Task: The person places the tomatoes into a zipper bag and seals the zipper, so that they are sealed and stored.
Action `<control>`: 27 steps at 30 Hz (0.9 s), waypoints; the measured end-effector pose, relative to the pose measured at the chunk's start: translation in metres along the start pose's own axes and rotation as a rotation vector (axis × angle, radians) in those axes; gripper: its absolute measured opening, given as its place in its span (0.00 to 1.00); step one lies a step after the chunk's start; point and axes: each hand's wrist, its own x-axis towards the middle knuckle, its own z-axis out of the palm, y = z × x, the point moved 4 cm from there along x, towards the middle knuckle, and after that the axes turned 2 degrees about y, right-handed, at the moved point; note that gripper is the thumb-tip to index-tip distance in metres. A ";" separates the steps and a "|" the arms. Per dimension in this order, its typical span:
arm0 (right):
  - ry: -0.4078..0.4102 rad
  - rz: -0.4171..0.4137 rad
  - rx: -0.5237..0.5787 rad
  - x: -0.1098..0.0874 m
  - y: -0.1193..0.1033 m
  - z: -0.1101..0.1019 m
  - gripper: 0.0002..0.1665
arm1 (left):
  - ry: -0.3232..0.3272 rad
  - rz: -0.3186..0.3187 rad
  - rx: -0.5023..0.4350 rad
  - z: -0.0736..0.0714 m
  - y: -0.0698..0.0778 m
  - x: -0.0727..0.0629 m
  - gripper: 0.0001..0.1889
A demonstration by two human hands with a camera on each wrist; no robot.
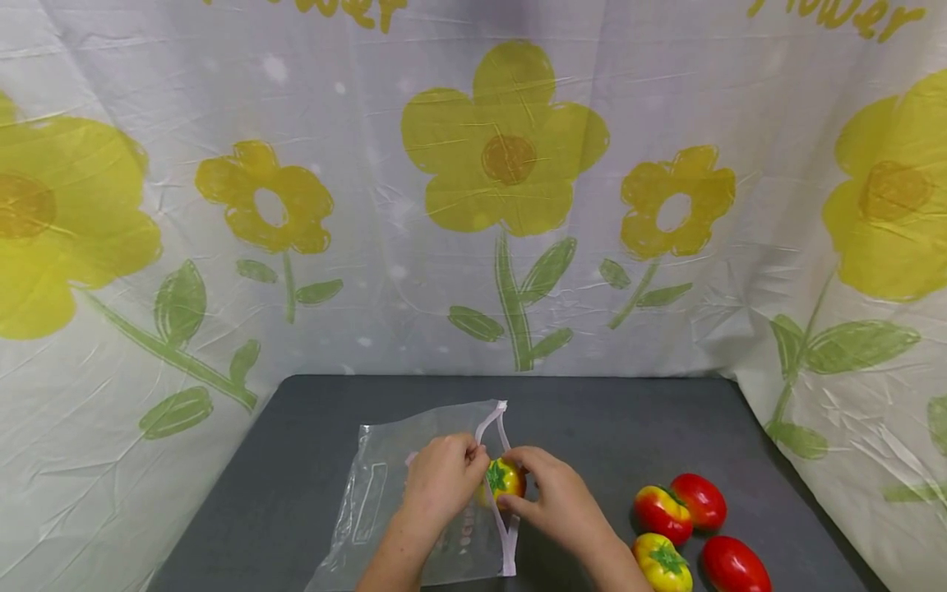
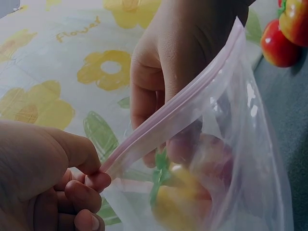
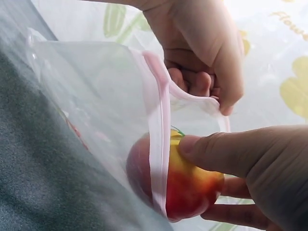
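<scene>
A clear plastic zip bag [image 1: 399, 485] with a pale pink zip edge [image 3: 161, 115] lies on the table, its mouth toward the right. My left hand [image 1: 441, 477] pinches the upper edge of that mouth and lifts it, fingers curled. With thumb and fingers, my right hand [image 1: 551, 493] grips a yellow-and-red bell pepper [image 3: 192, 180] with a green stem top. The pepper is partly inside the mouth; in the right wrist view its left side shows through the film. Through the film in the left wrist view, the green stem [image 2: 160, 175] faces up.
To the right on the dark table [image 1: 592, 419] sit a yellow bell pepper [image 1: 661, 562], a red-and-yellow fruit [image 1: 661, 511] and two red ones, one behind [image 1: 699, 500] and one in front [image 1: 736, 565]. A flower-printed curtain [image 1: 370, 288] hangs around the table's back and sides.
</scene>
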 end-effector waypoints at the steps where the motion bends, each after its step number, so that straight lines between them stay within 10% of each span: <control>1: -0.003 -0.001 -0.009 0.000 0.000 0.000 0.27 | 0.001 -0.002 0.003 0.000 0.000 0.000 0.19; 27: 0.064 0.036 -0.051 -0.003 0.007 -0.026 0.26 | -0.005 -0.046 0.010 0.001 -0.001 0.000 0.17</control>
